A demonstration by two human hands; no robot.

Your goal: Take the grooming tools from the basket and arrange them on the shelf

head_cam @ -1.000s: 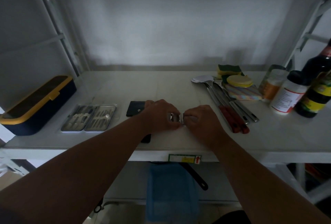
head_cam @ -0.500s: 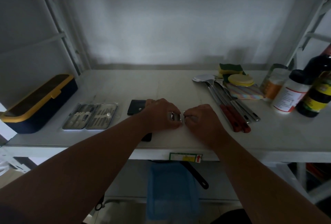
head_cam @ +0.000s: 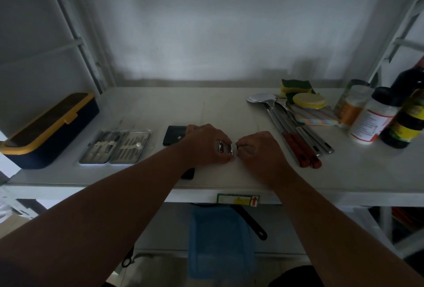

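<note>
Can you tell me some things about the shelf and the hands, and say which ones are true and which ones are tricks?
1. Both hands are on a small shiny metal thing. True: the left hand and the right hand pinch the small metal piece between them.
2. The open grooming kit lies right of the hands. False: it lies left of them.
3. The blue and yellow box is open. False: its lid is shut.
4. The red-handled utensils lie on the shelf, right of the hands. True.
5. The black pouch sits on top of the bottles. False: it lies on the shelf, partly under the left hand.
</note>
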